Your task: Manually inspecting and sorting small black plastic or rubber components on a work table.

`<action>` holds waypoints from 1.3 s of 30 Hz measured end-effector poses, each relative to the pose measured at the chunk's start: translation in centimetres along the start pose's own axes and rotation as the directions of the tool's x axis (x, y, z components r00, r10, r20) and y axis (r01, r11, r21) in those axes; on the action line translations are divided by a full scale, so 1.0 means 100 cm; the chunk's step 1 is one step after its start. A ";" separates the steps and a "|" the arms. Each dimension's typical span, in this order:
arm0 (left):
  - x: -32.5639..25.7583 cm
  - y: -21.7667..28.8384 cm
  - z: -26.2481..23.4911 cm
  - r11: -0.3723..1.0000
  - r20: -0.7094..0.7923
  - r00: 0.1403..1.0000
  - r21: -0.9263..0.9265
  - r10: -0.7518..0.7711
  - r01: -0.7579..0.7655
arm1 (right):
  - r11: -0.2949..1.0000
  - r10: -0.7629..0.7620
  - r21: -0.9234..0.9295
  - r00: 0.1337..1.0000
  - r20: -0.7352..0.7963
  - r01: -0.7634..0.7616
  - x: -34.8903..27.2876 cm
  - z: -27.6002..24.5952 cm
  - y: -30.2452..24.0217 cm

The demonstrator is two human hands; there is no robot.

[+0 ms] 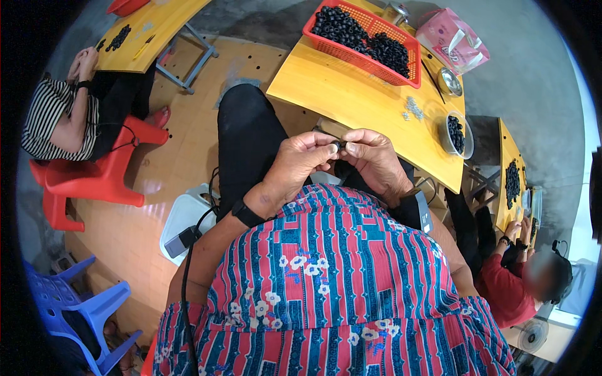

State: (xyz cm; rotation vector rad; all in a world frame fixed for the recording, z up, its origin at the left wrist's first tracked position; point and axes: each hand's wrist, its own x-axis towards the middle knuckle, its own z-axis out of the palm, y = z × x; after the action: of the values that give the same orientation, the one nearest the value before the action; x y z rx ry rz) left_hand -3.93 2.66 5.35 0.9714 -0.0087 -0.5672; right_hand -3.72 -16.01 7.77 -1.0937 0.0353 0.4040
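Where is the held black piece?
In the head view, the black piece is slightly right of upper centre, between the left hand and the right hand.

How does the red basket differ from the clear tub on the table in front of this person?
The red basket is rectangular with openwork sides; the clear tub is rounded with see-through walls. The basket is much larger than the tub. The basket holds a big heap of small black pieces, the tub far fewer. Both stand on the same yellow table.
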 end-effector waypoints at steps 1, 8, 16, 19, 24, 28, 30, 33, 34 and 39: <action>0.000 0.000 0.000 1.000 0.008 1.000 0.000 0.010 -0.010 | 0.999 0.032 0.035 0.999 0.037 -0.033 0.000 -0.001 0.000; -0.001 0.002 0.002 0.999 0.027 0.999 0.041 0.032 -0.033 | 0.979 0.167 0.090 0.977 0.136 -0.180 -0.001 0.001 -0.004; 0.000 0.000 0.002 0.996 0.047 0.997 0.065 0.056 -0.059 | 0.973 0.176 0.120 0.972 0.158 -0.196 -0.004 0.001 -0.004; 0.002 -0.002 0.001 0.980 0.059 0.988 0.138 0.139 -0.146 | 0.973 0.177 0.122 0.972 0.156 -0.197 -0.005 0.000 -0.004; 0.005 0.002 -0.003 0.753 0.111 0.910 0.527 0.399 -0.394 | 0.977 0.173 0.117 0.983 0.065 -0.179 -0.006 0.009 -0.005; 0.003 0.004 -0.002 0.722 0.089 0.909 0.579 0.407 -0.380 | 0.984 0.146 0.093 0.988 0.043 -0.150 -0.008 0.008 -0.003; 0.004 0.000 -0.004 0.748 0.068 0.916 0.555 0.395 -0.364 | 0.986 0.147 0.078 0.988 0.046 -0.150 -0.007 0.007 -0.002; 0.007 -0.004 -0.006 0.792 0.059 0.923 0.496 0.379 -0.357 | 0.988 0.131 0.068 0.990 0.055 -0.135 -0.008 0.007 -0.001; 0.007 -0.004 -0.005 0.815 0.059 0.929 0.462 0.366 -0.351 | 0.990 0.122 0.064 0.992 0.041 -0.124 -0.009 0.007 -0.001; 0.007 -0.006 -0.007 0.834 0.053 0.936 0.439 0.349 -0.336 | 0.991 0.122 0.055 0.992 0.022 -0.123 -0.008 0.009 0.000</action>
State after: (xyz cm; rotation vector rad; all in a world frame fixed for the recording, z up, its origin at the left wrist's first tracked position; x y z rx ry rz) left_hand -3.39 2.61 4.27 1.3868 -0.2942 -0.2148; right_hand -4.62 -15.49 8.34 -1.0347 0.0974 0.5210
